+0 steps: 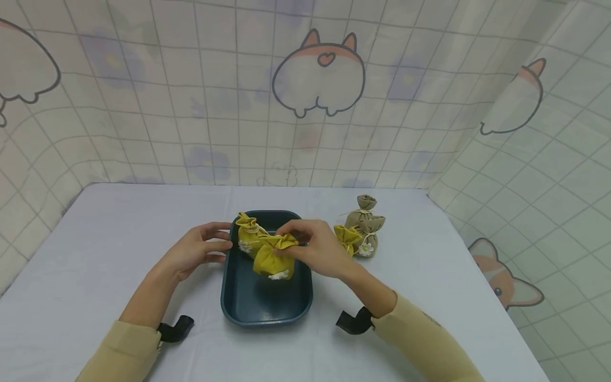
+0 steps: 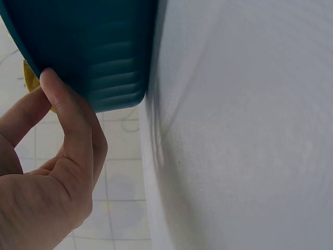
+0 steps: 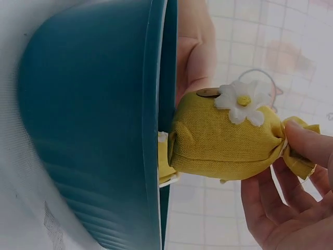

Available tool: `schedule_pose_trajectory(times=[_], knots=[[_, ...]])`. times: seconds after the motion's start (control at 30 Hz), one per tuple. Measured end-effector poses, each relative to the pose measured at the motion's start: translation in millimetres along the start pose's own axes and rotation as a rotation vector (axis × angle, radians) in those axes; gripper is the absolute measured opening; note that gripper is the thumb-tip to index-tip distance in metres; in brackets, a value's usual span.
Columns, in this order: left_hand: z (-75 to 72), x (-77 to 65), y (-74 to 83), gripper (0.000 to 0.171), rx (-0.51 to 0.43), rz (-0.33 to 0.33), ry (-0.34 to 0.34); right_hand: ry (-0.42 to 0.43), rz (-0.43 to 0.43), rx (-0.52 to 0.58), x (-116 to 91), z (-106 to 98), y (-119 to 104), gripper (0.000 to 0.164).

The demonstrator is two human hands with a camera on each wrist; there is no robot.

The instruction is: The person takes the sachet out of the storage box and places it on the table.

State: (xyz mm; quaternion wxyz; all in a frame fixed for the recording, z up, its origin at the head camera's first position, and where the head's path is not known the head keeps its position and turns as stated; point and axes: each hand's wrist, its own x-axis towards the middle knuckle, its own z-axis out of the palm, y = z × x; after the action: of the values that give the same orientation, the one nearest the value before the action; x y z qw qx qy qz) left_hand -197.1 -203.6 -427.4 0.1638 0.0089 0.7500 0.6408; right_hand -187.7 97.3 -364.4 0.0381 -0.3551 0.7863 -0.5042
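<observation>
My right hand (image 1: pixel 317 246) pinches the gathered neck of a yellow drawstring pouch (image 1: pixel 273 262), holding it over the dark teal tray (image 1: pixel 267 317). A white daisy (image 3: pixel 243 101) decorates this pouch's side in the right wrist view. Another yellow pouch (image 1: pixel 247 233) leans in the tray's far left part, just behind the held one. My left hand (image 1: pixel 202 246) rests its fingertips at the tray's left rim, fingers loosely bent. In the left wrist view, the left fingertips (image 2: pixel 49 80) touch the outer edge of the tray.
Right of the tray stand two beige pouches (image 1: pixel 361 216) and one yellow pouch (image 1: pixel 347 237), grouped close together, partly behind my right hand. A white cloth (image 1: pixel 143 223) covers the table. A patterned curtain (image 1: pixel 219 122) rises at the back and sides.
</observation>
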Motion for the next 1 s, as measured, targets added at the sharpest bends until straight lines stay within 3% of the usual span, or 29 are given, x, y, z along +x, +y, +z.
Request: schedule_pose_trajectory(times=[0.57, 1.0], knots=[[-1.2, 1.1, -1.8, 0.065, 0.003, 0.005, -0.009, 0.049, -0.002, 0.004, -28, -21, -1, 0.018], [-0.9, 2.1, -2.5, 0.065, -0.002, -0.002, -0.006, 0.097, 0.090, -0.025, -50, -43, 5, 0.019]])
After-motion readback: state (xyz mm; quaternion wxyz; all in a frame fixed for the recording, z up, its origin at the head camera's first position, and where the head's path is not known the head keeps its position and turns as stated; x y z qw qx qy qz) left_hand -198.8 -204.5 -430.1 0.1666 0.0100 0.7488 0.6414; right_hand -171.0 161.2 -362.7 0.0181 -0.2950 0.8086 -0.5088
